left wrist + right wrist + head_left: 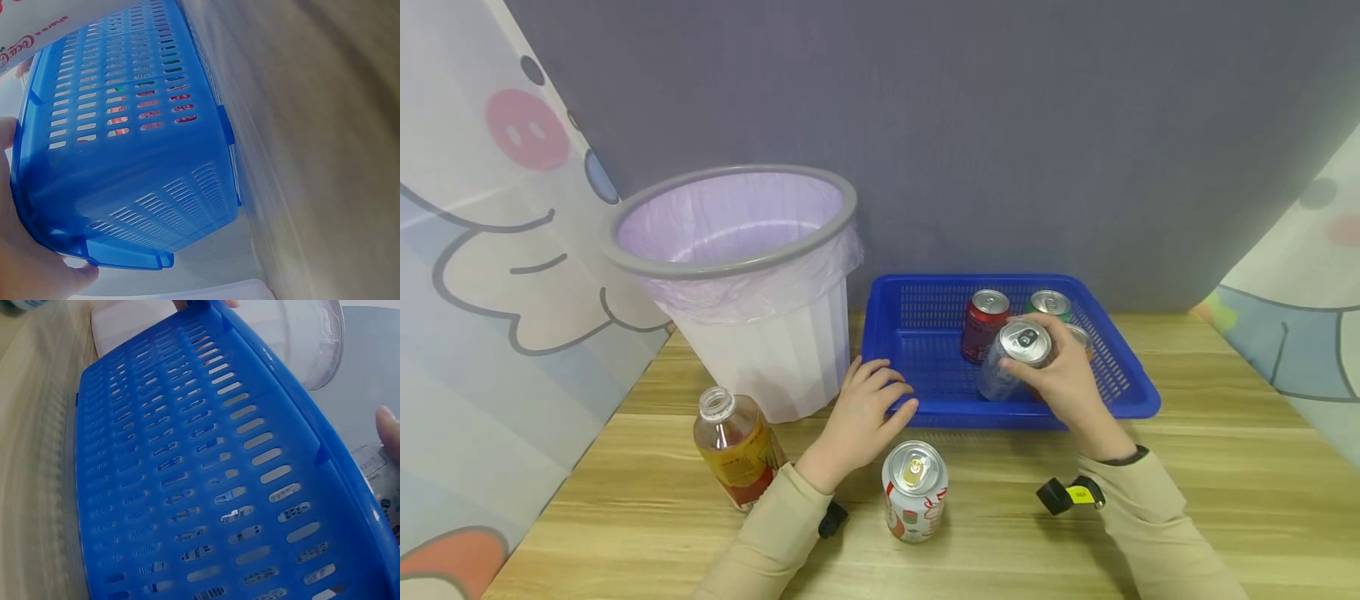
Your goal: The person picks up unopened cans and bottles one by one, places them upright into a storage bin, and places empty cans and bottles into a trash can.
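Observation:
My right hand (1060,367) grips a silver-grey drink can (1007,367) near its top, fingers and thumb around it. The can leans a little inside the front of the blue basket (917,407). Behind it in the basket stand a red can (987,321) and a green can (1049,303); another can (1078,337) is partly hidden by the hand. My left hand (868,408) rests on the basket's front left corner, its fingers spread over the rim. A white can with red lettering (916,496) stands on the table in front of the basket.
A white bin (775,350) with a purple liner stands left of the basket. In front of it is an uncapped plastic bottle (741,454) with a yellow and red label. The wooden table (1000,533) meets a grey panel (1000,150) at the back.

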The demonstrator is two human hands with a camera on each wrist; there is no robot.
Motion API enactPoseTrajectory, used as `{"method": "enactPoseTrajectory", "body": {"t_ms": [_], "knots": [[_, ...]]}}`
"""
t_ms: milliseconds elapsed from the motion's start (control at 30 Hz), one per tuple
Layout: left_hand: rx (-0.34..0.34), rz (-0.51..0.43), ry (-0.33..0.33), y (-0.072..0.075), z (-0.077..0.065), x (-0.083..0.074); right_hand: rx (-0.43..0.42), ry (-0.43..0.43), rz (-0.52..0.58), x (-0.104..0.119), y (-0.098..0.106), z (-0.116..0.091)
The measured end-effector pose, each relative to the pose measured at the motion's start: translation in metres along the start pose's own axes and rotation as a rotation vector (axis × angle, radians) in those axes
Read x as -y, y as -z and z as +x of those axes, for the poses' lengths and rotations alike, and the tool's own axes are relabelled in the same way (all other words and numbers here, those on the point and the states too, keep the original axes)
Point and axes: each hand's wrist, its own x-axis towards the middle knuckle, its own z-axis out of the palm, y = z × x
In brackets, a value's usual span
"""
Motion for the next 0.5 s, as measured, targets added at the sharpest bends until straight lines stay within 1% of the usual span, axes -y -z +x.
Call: {"method": "enactPoseTrajectory", "body": {"t_ms": [200,300,367,500], "knots": [[0.003,-0.013,0.003,0.0015,0.0001,-0.0011,-0.023,-0.104,-0.192,0.0013,-0.0011,0.0010],[0.005,-0.007,0.005,0.0011,0.0000,-0.0007,-0.034,-0.139,-0.280,0.0027,-0.0010,0.0014],[0.009,-0.005,0.009,0.0007,0.0000,-0.0005,-0.040,-0.151,-0.325,0.0037,-0.0010,0.0016],[0.016,-0.002,0.015,-0.0001,-0.0002,-0.0002,-0.040,-0.173,-0.355,0.0051,-0.0017,0.0022]]}}
